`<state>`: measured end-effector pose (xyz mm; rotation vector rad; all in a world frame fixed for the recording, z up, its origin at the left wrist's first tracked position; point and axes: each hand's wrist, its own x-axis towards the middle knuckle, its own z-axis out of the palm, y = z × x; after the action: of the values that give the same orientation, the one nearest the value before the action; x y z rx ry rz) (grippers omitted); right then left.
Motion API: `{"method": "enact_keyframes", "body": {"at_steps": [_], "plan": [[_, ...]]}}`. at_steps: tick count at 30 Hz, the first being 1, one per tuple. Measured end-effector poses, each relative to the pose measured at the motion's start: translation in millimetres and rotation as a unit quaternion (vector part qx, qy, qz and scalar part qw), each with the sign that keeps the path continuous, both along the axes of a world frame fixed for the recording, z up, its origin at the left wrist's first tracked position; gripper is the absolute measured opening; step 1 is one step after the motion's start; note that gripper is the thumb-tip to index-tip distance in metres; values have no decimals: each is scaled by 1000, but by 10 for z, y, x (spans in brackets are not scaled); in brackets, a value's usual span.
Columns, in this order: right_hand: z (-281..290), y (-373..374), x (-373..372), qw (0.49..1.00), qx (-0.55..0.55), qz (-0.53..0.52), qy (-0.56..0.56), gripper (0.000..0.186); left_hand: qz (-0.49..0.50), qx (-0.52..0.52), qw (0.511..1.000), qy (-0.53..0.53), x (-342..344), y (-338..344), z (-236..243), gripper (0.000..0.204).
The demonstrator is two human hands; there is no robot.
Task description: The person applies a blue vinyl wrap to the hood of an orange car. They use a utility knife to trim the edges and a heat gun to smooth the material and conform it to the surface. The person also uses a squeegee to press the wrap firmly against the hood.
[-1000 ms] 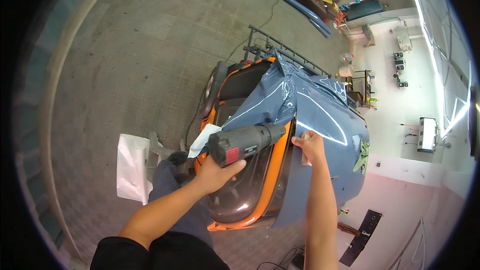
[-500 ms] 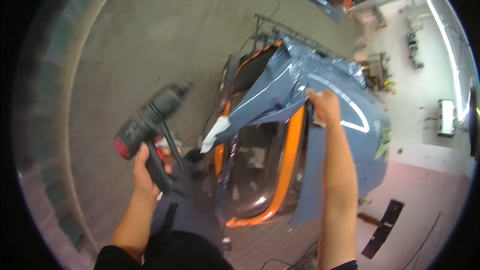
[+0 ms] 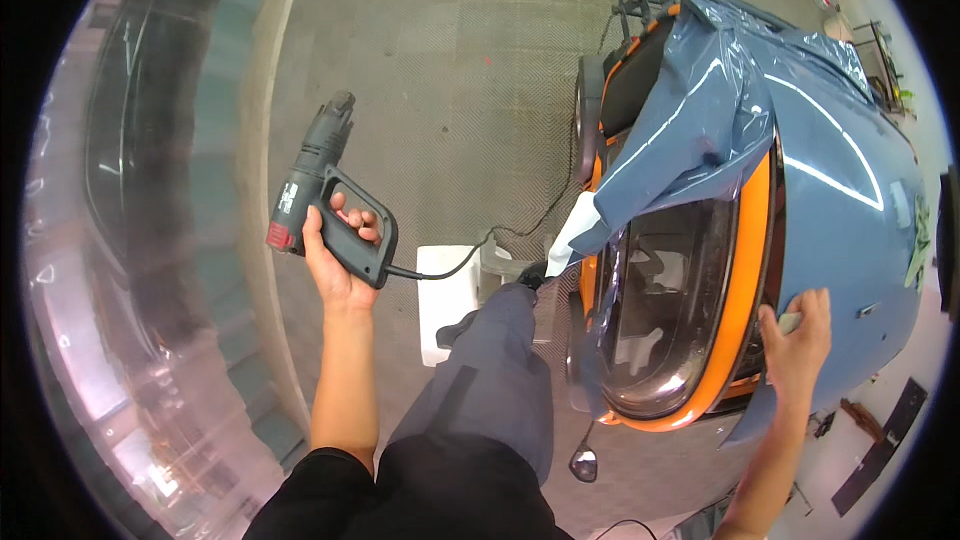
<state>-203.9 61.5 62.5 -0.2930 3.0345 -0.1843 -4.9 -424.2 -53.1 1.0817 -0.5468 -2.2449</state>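
Observation:
My left hand (image 3: 338, 262) is closed around the handle of a black heat gun (image 3: 316, 160) with a red end cap, its nozzle tilted up and away from the car. My right hand (image 3: 798, 350) pinches a small pale flat piece, squeegee-like (image 3: 789, 323), at the edge of the blue-grey film (image 3: 840, 250) on the car panel. A loose, wrinkled flap of film (image 3: 690, 140) hangs across the glass (image 3: 660, 290), its white backing (image 3: 573, 230) showing at the tip. Bare orange bodywork (image 3: 737, 310) runs between the glass and the covered panel.
The heat gun's black cord (image 3: 510, 232) trails across the floor past my leg. A white step-like object (image 3: 440, 290) stands beside my leg. A side mirror (image 3: 584, 462) sits near the car's lower edge. Behind clear plastic sheeting on the left stands a dark car (image 3: 150, 120).
My view has shifted left. The heat gun now points more upward. My right hand has moved from the film flap's edge down along the panel edge toward me.

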Motion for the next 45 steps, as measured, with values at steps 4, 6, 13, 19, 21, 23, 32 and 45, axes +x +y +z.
{"method": "enact_keyframes", "body": {"at_steps": [4,6,13,19,21,23,32,45], "plan": [[-28,19,-7,999,4,33,36,38,-57,-11,998,6,-200,-4,-295,40],[-47,82,71,997,24,45,54,36,-80,-30,996,2,-286,-9,-473,42],[-339,294,206,971,123,71,193,38,-153,-117,976,100,-649,-246,-1323,43],[-71,-275,615,992,50,-48,101,39,-158,-175,961,147,-779,-681,-1533,41],[-87,-360,703,990,52,-71,112,39,-155,-162,956,190,-895,-854,-1490,39],[-282,-365,729,984,81,-48,148,41,-171,-195,936,237,-1039,-1092,-1415,39],[-1595,-608,2544,925,56,24,375,36,16,-747,663,34,-1718,-3559,-1081,30],[-4550,-3432,3851,984,117,-133,-1,26,-103,-959,164,-209,-45,-7118,-4064,40]]}}
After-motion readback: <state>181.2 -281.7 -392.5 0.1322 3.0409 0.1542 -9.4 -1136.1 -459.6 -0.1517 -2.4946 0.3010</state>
